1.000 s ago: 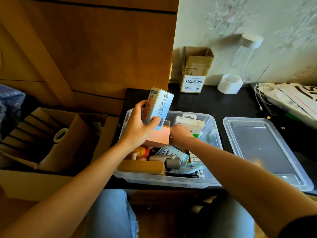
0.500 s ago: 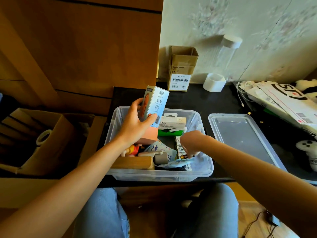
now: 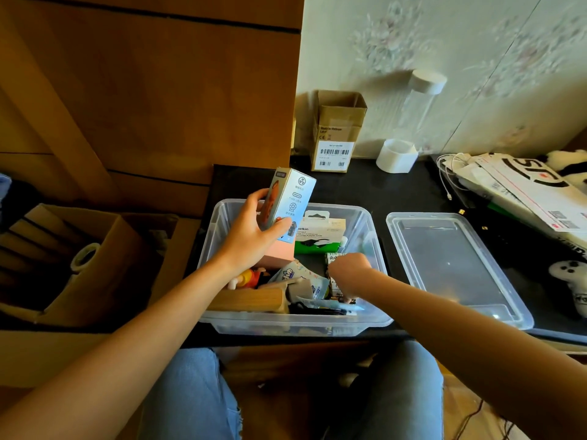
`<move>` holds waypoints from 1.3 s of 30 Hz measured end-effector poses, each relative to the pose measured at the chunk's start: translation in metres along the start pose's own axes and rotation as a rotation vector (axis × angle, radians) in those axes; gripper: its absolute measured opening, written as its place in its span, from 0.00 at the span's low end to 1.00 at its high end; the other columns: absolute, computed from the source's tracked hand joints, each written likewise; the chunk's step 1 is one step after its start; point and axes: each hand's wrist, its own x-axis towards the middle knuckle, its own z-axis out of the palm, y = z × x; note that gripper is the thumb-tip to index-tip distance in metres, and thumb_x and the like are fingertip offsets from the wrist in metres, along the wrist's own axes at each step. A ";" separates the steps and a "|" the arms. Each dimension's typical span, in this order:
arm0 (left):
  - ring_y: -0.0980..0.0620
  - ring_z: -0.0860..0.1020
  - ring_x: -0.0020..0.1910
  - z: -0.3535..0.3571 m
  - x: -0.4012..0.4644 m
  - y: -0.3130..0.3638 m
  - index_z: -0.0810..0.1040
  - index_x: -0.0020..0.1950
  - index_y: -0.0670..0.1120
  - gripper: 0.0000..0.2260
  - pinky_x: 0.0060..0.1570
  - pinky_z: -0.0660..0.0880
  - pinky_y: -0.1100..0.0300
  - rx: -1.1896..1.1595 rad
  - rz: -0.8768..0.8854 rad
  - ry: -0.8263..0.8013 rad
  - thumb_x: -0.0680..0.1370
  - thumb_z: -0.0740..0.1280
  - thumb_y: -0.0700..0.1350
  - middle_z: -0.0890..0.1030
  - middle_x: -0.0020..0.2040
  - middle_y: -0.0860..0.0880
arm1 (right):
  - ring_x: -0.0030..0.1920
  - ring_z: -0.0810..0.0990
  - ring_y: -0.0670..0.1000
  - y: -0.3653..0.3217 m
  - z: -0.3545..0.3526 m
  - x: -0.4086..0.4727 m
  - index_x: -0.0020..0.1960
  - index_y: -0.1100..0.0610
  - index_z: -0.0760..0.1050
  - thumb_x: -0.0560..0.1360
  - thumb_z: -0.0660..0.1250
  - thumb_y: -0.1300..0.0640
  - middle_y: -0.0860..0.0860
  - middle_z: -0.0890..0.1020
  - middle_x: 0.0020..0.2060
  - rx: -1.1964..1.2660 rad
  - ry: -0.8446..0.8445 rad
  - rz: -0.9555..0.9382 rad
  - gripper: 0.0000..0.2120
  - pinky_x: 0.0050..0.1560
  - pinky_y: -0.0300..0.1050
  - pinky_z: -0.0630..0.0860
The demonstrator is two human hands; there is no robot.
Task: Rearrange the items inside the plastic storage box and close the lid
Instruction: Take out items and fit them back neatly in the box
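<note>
The clear plastic storage box [image 3: 370, 231] stands on the black desk in front of me, lidless and full. My left hand [image 3: 251, 233] holds a tall light-blue carton [image 3: 290, 198] upright above the box's back-left part. Below it sits a pink box [image 3: 276, 254]. My right hand [image 3: 347, 269] reaches down into the right side of the box, fingers curled among small packets [image 3: 335, 289]; what it grips is hidden. A white-and-green charger pack [image 3: 320, 231] stands at the back, a wooden block [image 3: 251, 300] lies at the front left. The clear lid [image 3: 451, 265] lies flat to the right.
An open brown carton [image 3: 338, 131], a white tape roll [image 3: 397, 155] and a clear bottle [image 3: 419, 103] stand by the wall. Papers and cables [image 3: 521, 182] pile at right, with a white game controller [image 3: 570, 274]. A big cardboard box [image 3: 79, 265] sits left. My knees are below the desk edge.
My right hand has moved from the box's middle back toward its front right, down among the packets. The left hand still holds the blue carton up. The camera view has shifted right.
</note>
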 end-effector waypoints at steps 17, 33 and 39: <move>0.56 0.74 0.58 0.014 -0.003 0.014 0.62 0.65 0.53 0.22 0.48 0.78 0.67 -0.077 -0.025 -0.130 0.76 0.68 0.41 0.73 0.60 0.54 | 0.40 0.77 0.49 0.019 -0.025 0.002 0.54 0.63 0.76 0.75 0.65 0.49 0.54 0.81 0.42 0.731 0.031 0.065 0.17 0.44 0.39 0.76; 0.41 0.82 0.45 0.027 -0.002 0.020 0.76 0.59 0.43 0.16 0.31 0.81 0.56 -0.591 -0.552 -0.215 0.82 0.55 0.51 0.82 0.50 0.39 | 0.50 0.82 0.50 0.065 -0.046 -0.048 0.57 0.52 0.76 0.72 0.63 0.43 0.52 0.82 0.47 1.934 0.373 -0.250 0.18 0.47 0.45 0.80; 0.48 0.80 0.54 0.029 0.004 0.014 0.75 0.57 0.45 0.11 0.55 0.78 0.54 -0.034 -0.256 -0.078 0.83 0.56 0.48 0.79 0.57 0.43 | 0.51 0.83 0.50 0.085 -0.048 -0.056 0.59 0.56 0.75 0.73 0.70 0.57 0.52 0.83 0.49 1.600 0.467 -0.212 0.15 0.49 0.41 0.80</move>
